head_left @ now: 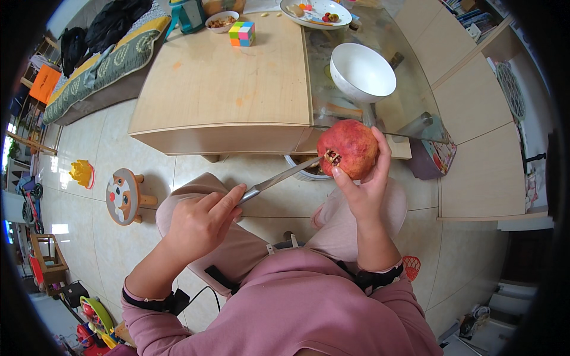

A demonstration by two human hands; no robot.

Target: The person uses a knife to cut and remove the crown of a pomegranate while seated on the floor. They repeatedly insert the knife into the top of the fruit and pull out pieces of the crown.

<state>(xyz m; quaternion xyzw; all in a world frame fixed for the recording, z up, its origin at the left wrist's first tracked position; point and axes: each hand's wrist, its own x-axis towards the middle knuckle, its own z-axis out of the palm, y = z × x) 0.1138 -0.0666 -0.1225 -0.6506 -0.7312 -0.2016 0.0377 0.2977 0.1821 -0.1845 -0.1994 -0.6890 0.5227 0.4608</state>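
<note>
Head view looks down at a person sitting by a low wooden table. Far on the left stands a small round stool with a cat face painted on top. Next comes the left hand. Its fingers are curled tight around the handle of a knife, with the first finger laid along the top. The long silver blade runs up and to the right. Its tip sits in a small cut in the pomegranate, where a few dark red seeds show.

The right hand holds that big red fruit up in the air, just in front of the table edge and above the knees. The thumb presses the near side and the other fingers wrap round the far side.

Behind the fruit, on the glass part of the table, sits a white bowl. Farther back are a colour cube and a plate with bits of food.

It looks like the cutting-open step is under way. The next cut needs a slow, gentle push, with the thumb kept clear of the blade. The fruit is round and could slip or squirt juice.
</note>
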